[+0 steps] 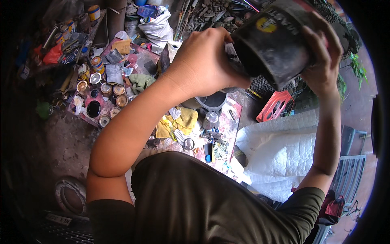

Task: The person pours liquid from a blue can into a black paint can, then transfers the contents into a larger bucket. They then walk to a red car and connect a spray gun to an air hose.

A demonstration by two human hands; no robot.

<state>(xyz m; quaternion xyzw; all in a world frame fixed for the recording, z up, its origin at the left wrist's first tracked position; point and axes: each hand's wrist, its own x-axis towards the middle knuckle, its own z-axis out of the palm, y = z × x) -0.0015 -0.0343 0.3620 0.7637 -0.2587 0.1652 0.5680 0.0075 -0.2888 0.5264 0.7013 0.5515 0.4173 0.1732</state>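
A large black can [276, 44] is held up at the far right, tilted. It is wrapped by the right hand [323, 53] with curled fingers, while its rim is gripped by the left hand [203, 61]. A cluttered table [233, 122] with small tins [107, 89] lies below.

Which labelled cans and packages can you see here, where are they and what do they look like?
Big black can: held up in both hands, round yellow label.
Small tins: clustered on the pink board, left, round, open tops.
Orange and blue tin: top left, upright.
White sack: top centre, bulging.
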